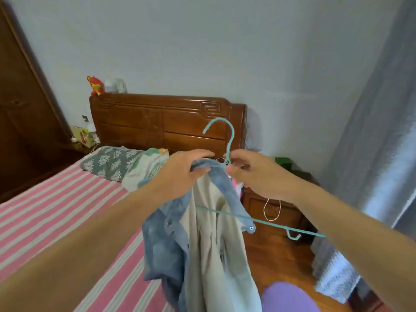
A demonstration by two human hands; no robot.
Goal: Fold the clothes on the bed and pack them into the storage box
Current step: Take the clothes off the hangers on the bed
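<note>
Unhanging is the step in hand: the left hand [180,170] grips the collar of the denim jacket [166,239], held up beside the bed [56,210], while the right hand [252,174] pinches the hanger [227,143] at its neck. The next move likely calls for sliding the hanger free of the shoulders, then laying the jacket flat on the bed for folding.

Teal hanger [227,140]: one. Denim shirt [166,239]: one. Beige garment [216,255]: one. Floral pillow [108,163]: one. Hands: two [180,174] [254,174].

Striped bed [56,210] left open — nightstand [272,212], curtain [371,165] crowd right.
</note>
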